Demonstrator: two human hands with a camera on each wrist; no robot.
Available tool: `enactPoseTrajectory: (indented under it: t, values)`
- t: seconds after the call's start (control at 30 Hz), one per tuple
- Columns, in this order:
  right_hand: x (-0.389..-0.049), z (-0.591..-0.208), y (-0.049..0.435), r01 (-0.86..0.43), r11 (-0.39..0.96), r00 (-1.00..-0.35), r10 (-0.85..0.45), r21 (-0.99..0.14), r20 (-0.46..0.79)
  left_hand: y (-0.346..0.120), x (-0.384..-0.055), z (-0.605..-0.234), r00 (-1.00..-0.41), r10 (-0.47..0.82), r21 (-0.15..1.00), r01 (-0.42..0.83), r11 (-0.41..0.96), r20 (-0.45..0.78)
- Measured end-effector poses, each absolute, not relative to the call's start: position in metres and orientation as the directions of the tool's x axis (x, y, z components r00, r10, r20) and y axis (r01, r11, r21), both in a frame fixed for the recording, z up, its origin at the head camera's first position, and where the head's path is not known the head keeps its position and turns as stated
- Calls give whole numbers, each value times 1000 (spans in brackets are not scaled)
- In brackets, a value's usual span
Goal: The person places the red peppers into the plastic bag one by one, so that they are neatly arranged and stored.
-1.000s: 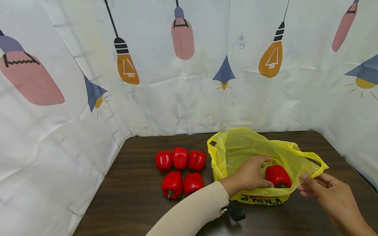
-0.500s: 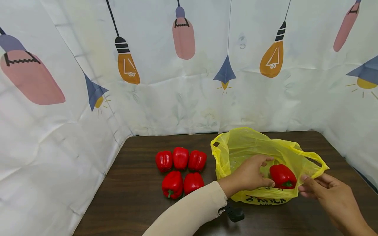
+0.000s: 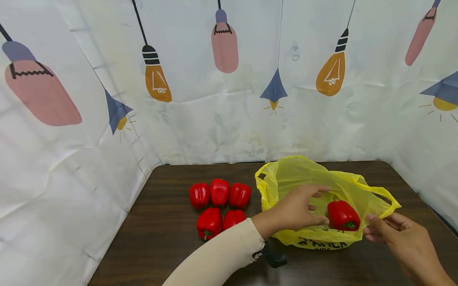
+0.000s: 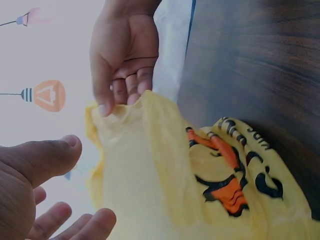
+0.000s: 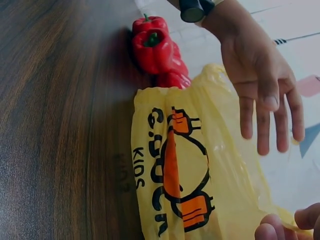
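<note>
A yellow plastic bag [image 3: 307, 171] with black and orange print stands with its mouth spread. Inside it, toward the right, lies a red bell pepper [image 3: 343, 215] with its green stem facing the front. My left hand [image 3: 295, 208] hovers in the bag's mouth just left of that pepper, fingers spread and holding nothing; the right wrist view shows its fingers straight. At the bag's right side my right hand [image 3: 404, 236] pinches the rim by the handle between thumb and fingers. The left wrist view shows this pinch [image 4: 120, 107] from across the bag.
Several more red bell peppers [image 3: 219, 192] stand in two rows on the dark wooden table [image 3: 154, 238], left of the bag. My left sleeve [image 3: 218, 254] partly covers the nearest one. A white curtain [image 3: 200, 123] printed with lamps hangs behind the table.
The pepper in the bag has shifted right and turned its stem forward. My left hand has drawn slightly left, away from it. The right hand keeps its grip on the rim.
</note>
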State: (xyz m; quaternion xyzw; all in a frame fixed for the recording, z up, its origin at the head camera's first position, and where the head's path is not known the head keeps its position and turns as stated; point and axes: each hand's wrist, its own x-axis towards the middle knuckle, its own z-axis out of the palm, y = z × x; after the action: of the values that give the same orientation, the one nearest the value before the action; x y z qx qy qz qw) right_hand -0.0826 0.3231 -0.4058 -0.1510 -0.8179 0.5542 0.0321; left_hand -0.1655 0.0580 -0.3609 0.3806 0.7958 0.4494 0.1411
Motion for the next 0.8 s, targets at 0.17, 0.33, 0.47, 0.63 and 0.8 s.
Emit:
enactPoseTrajectory:
  t: [0.17, 0.33, 0.47, 0.63, 0.8]
  values:
    - [-81, -406, 325, 189, 345, -954, 286, -919, -89, 42, -165, -355, -658, 738, 814, 505, 285, 150]
    - [-81, -406, 326, 218, 343, -944, 311, -914, -108, 21, -165, -350, -654, 738, 835, 491, 250, 163]
    - [-81, -406, 326, 239, 332, -931, 346, -912, -118, 6, -166, -347, -668, 723, 846, 478, 239, 174]
    - [-81, -405, 327, 235, 329, -931, 346, -915, -114, -8, -168, -346, -690, 700, 855, 464, 231, 186]
    - [-82, -405, 327, 230, 340, -938, 328, -912, -114, -19, -170, -347, -701, 687, 865, 451, 221, 190]
